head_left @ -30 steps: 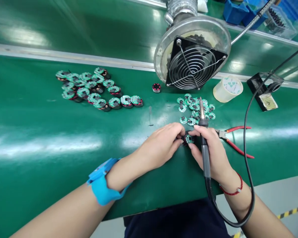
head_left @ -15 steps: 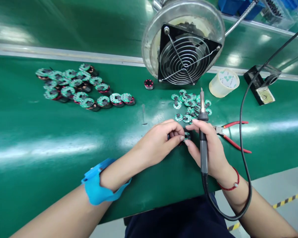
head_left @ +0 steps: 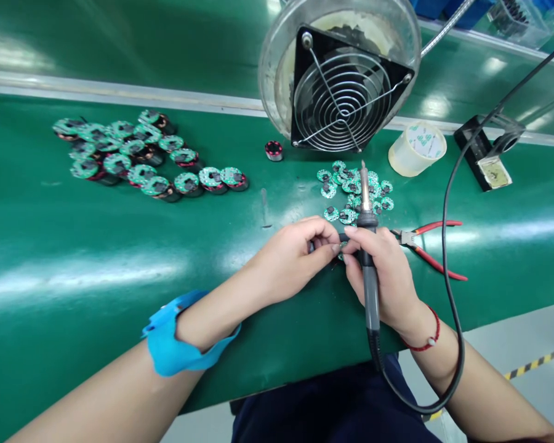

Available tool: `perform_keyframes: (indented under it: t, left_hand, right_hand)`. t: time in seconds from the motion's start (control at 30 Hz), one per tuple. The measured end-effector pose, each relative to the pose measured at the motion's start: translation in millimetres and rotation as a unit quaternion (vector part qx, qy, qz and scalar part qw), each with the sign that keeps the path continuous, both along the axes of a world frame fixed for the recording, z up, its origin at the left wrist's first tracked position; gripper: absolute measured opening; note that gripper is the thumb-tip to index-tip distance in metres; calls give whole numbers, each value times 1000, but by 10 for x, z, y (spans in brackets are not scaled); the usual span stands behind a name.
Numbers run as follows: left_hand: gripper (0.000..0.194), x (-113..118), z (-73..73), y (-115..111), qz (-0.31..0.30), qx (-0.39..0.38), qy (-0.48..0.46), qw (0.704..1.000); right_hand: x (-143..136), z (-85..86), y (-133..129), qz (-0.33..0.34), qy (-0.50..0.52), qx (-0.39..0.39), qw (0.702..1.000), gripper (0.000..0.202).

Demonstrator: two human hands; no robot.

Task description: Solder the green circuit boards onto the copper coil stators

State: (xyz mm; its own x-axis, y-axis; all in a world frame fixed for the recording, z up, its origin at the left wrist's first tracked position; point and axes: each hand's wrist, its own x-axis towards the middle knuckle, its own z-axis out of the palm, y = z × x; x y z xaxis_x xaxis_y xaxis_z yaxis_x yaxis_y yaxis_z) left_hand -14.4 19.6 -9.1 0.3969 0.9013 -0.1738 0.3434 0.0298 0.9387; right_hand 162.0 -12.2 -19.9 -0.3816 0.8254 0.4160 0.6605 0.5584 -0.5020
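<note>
My right hand grips a soldering iron, its tip pointing up and away from me. The thumb and fingertips of that hand also touch a small round green circuit board. From the other side, my left hand is closed around this board and a dark part at it, mostly hidden by the fingers. Just beyond both hands lies a loose pile of similar round boards. Cutting pliers with red handles rest to the right of my right hand.
Several dark cylinders topped with green boards stand at the left. A bare wound core sits near a fan at the back. Farther right are a tape roll and an iron stand. The iron's cable loops over my right forearm.
The soldering iron has tilted left, and my right fingers have moved slightly left over the board, covering more of it. My left hand keeps its hold. The whole view has shifted a little.
</note>
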Motion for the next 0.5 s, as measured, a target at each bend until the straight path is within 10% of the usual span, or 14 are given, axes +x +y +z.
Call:
perform_keyframes:
  t: [0.5]
  left_hand:
    - [12, -66, -21, 28, -28, 18, 41, 999]
  right_hand:
    - [221, 102, -136, -41, 178, 54, 982, 32]
